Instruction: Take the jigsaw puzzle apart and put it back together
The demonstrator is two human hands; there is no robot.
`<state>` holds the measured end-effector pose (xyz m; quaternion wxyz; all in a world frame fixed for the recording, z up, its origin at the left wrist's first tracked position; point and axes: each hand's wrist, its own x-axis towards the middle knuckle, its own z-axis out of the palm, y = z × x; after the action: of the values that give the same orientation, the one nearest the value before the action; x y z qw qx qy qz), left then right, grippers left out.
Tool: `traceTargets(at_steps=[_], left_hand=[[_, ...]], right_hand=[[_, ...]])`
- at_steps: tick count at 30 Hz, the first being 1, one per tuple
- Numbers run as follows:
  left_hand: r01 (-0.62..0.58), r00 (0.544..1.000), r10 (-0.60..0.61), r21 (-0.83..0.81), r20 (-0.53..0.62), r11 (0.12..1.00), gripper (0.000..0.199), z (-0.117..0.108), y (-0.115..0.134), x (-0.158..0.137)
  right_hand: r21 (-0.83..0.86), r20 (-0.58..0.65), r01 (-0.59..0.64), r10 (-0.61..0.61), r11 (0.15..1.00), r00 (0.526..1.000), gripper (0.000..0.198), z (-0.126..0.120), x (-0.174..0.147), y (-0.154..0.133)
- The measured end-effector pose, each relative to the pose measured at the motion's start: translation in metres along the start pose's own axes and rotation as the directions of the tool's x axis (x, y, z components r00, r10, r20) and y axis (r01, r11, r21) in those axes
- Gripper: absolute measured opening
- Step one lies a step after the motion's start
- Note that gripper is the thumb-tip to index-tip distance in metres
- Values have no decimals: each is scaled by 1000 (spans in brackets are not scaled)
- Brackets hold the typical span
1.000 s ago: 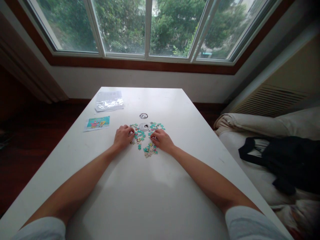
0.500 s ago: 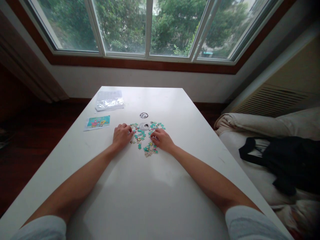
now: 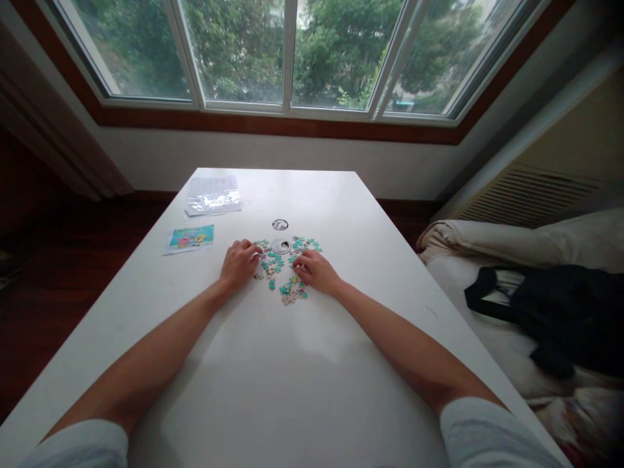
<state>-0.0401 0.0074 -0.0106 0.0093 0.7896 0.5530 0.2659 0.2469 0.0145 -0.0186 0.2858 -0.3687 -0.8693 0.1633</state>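
Observation:
Small jigsaw puzzle pieces (image 3: 273,263), mostly teal with some yellow and pink, lie loose on the white table (image 3: 292,383). At the left edge of the pile is my left hand (image 3: 240,264), its fingers bent and drawn together at the pieces. My right hand (image 3: 316,270) rests on the right side, fingers curled down over pieces between the upper and lower clusters. Anything in either set of fingertips is too small to make out. A round clear disc (image 3: 281,246) with a dark mark sits among the pieces, and a dark-patterned round disc (image 3: 280,225) lies beyond it.
To the left lies a colourful cartoon picture card (image 3: 191,238) in clear wrapping. Behind it is a clear plastic bag (image 3: 213,195) with pale sheets. A bed or couch with black clothing (image 3: 575,312) stands right of the table. A window (image 3: 287,58) is ahead.
The fingers of my left hand have shifted slightly at the pile's edge. My right hand stays almost in place, and the pieces look nearly the same.

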Motion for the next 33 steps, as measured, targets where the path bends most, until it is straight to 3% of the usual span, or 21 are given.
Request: traceTargets(at_steps=[7,11,18,25,33], left_hand=[[-235,961,246,-94,125,967,13,-3,7,-1],[-238,959,250,-102,130,966,13,-3,8,0],[-266,951,282,-132,124,955,13,-3,7,0],[-298,930,327,-180,165,937,14,-6,10,-1],[-284,924,329,-223,197,933,23,-5,10,-1]], right_hand=[[99,155,104,-118,990,981,14,-16,1,1],[29,121,105,-108,994,987,7,-7,0,-5],[46,30,-44,43,998,999,3,1,0,-6],[54,91,104,-108,993,990,6,-2,-1,-7],[31,38,37,-38,999,999,14,1,-2,-7]])
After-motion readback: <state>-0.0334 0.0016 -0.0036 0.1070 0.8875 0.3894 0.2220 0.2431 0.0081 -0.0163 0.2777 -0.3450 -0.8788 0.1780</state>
